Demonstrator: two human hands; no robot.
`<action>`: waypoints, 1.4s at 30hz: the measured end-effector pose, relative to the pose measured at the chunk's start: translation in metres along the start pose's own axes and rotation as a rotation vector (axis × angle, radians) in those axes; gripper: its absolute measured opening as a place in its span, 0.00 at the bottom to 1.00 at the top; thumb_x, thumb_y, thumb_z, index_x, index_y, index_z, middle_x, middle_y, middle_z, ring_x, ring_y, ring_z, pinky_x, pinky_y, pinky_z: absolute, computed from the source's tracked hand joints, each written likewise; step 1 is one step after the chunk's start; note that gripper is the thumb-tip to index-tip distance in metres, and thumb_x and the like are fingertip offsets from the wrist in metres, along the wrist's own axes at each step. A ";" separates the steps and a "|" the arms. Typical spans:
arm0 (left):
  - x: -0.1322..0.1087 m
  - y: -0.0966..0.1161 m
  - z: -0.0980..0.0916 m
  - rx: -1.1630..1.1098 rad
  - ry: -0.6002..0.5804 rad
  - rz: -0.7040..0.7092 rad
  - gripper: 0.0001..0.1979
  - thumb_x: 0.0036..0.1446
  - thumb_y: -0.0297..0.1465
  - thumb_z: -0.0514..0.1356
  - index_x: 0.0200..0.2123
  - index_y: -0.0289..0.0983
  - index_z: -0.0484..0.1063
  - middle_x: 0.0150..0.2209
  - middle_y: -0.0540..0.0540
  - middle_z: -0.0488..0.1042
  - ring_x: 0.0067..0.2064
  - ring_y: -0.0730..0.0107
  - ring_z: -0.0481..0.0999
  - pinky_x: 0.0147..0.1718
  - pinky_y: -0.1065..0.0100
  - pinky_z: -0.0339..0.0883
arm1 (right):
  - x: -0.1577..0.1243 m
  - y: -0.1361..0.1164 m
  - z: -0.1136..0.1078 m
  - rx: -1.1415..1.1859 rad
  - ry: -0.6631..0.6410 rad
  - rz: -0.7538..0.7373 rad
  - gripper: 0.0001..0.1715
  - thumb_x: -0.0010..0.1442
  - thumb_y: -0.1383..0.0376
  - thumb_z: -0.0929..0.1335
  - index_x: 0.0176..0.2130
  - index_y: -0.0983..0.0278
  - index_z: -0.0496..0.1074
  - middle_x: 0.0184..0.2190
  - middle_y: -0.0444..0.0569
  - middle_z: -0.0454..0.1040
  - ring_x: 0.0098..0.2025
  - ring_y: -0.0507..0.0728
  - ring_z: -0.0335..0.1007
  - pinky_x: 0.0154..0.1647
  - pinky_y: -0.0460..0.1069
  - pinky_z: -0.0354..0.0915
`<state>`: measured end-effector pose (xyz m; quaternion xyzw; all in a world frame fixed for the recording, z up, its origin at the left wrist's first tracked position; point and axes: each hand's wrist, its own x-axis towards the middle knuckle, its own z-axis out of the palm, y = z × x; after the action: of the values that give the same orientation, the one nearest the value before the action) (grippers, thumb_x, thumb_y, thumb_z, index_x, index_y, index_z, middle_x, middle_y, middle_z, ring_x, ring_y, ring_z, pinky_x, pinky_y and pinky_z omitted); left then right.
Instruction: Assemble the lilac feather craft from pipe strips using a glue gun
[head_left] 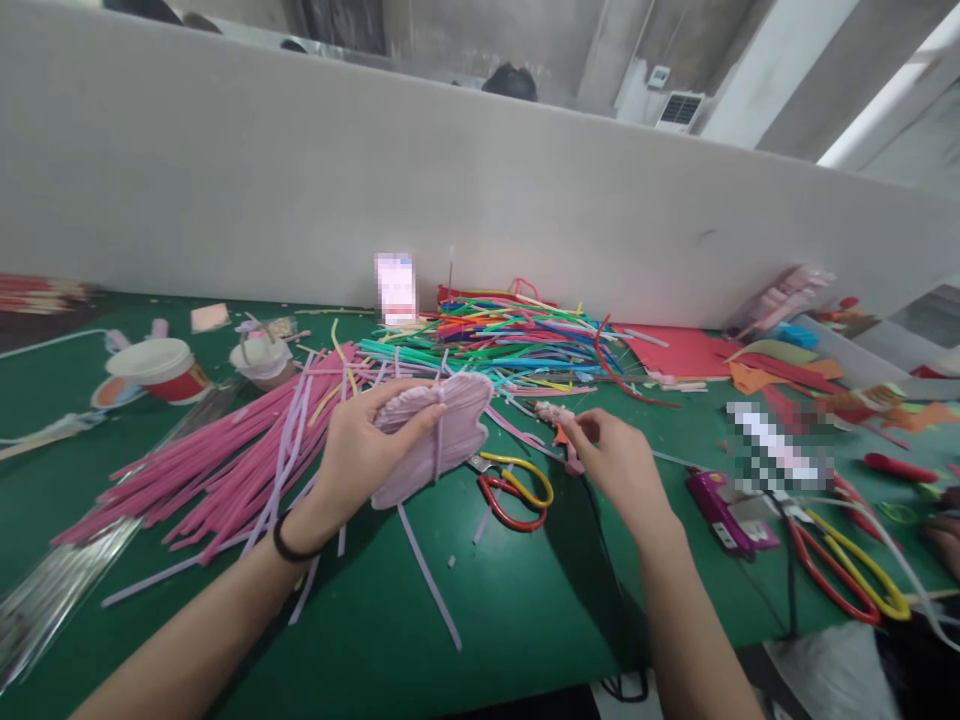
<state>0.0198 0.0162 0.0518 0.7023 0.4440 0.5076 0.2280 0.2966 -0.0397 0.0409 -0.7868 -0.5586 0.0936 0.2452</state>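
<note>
My left hand [360,440] grips a flat pale-lilac piece [463,420], made of pipe cleaners bent side by side, with a scalloped edge. One lilac strip crosses it under my thumb. My right hand [616,465] has its thumb and fingers closed on a small pink glue gun [556,413], whose black cord runs down to the table's front edge. Between the hands lie scissors [525,490] with red and yellow handles. A loose lilac pipe cleaner [429,575] lies below the held piece, and a heap of pink pipe cleaners [225,470] spreads beside my left hand.
Multicoloured pipe cleaners [517,335] pile against the grey partition [465,200], near a propped phone [396,290]. Cups [154,365] stand at left. Red sheets [682,352], a purple box [727,512] and more scissors [840,570] lie at right. Part of another person's hand [943,540] shows there.
</note>
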 end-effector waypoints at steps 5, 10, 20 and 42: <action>-0.013 -0.008 -0.003 0.079 0.082 0.023 0.11 0.57 0.37 0.64 0.41 0.38 0.76 0.40 0.46 0.81 0.42 0.61 0.80 0.44 0.65 0.72 | 0.001 0.021 0.025 -0.431 -0.062 0.208 0.31 0.67 0.47 0.62 0.49 0.73 0.71 0.46 0.66 0.75 0.50 0.69 0.75 0.44 0.55 0.68; -0.023 -0.016 -0.001 0.077 0.136 0.100 0.09 0.62 0.34 0.59 0.43 0.37 0.73 0.39 0.47 0.79 0.41 0.66 0.79 0.42 0.68 0.71 | 0.008 0.012 0.050 -0.551 -0.026 0.240 0.38 0.64 0.43 0.63 0.50 0.77 0.68 0.47 0.72 0.73 0.52 0.72 0.74 0.45 0.58 0.70; -0.033 -0.030 0.002 -0.010 0.277 -0.035 0.10 0.60 0.37 0.63 0.40 0.37 0.79 0.34 0.50 0.81 0.36 0.67 0.79 0.38 0.69 0.71 | 0.003 0.008 0.039 -0.369 0.032 0.258 0.25 0.67 0.52 0.58 0.50 0.71 0.64 0.37 0.61 0.78 0.40 0.66 0.79 0.37 0.53 0.66; -0.032 -0.041 -0.002 -0.202 0.298 -0.273 0.14 0.54 0.41 0.67 0.29 0.36 0.77 0.21 0.53 0.68 0.23 0.74 0.64 0.22 0.71 0.59 | 0.032 -0.086 -0.028 0.097 0.412 -0.444 0.23 0.59 0.51 0.67 0.49 0.62 0.68 0.43 0.54 0.78 0.46 0.65 0.74 0.50 0.64 0.64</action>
<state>-0.0007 0.0096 0.0046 0.5265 0.5106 0.6120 0.2959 0.2483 0.0039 0.1109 -0.6352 -0.6504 -0.0971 0.4051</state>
